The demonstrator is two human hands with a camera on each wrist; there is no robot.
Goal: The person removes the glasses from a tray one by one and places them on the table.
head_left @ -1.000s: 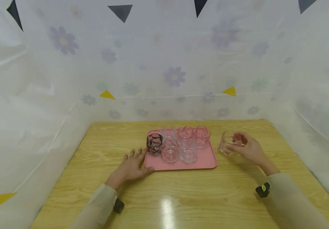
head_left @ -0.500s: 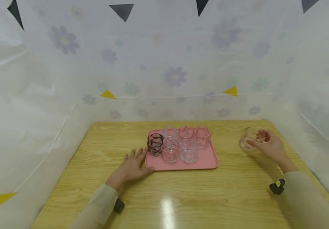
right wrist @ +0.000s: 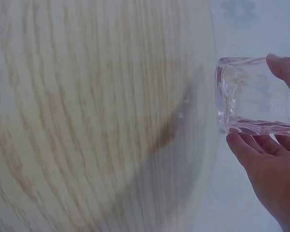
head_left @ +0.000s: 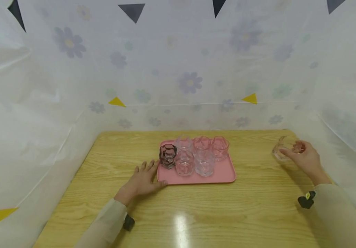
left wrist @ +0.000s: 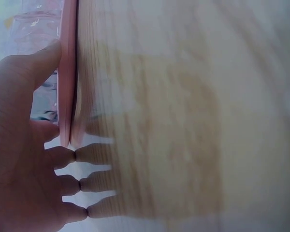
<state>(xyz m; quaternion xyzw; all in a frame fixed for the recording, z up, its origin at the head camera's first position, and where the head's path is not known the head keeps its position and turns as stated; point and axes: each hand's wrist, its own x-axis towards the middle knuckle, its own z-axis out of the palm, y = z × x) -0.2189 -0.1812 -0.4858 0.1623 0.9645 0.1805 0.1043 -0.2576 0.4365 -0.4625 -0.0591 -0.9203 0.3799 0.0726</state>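
In the head view my left hand [head_left: 142,179] lies with fingers spread at the left end of a pink tray [head_left: 218,177]. Its thumb touches the tray's rim, as the left wrist view also shows. At the far right of the table, my right hand [head_left: 308,160] grips a clear drinking glass [head_left: 278,151], thumb on one side and fingers on the other. In the right wrist view the glass [right wrist: 256,96] looks faintly pink at its walls. Whether its base touches the table I cannot tell. The tray bears a dark smoky glass [head_left: 167,156] and several clear or pinkish glasses [head_left: 184,163].
A wooden table [head_left: 178,206] lies under everything. White sheeting with printed flowers [head_left: 189,82] encloses the back and sides. The tray's right part, near its front corner, shows bare pink surface. Each wrist wears a small dark device [head_left: 128,223].
My right hand has carried the clear glass rightward, away from the tray, toward the table's right edge. The left hand, the tray and its glasses have stayed in place.
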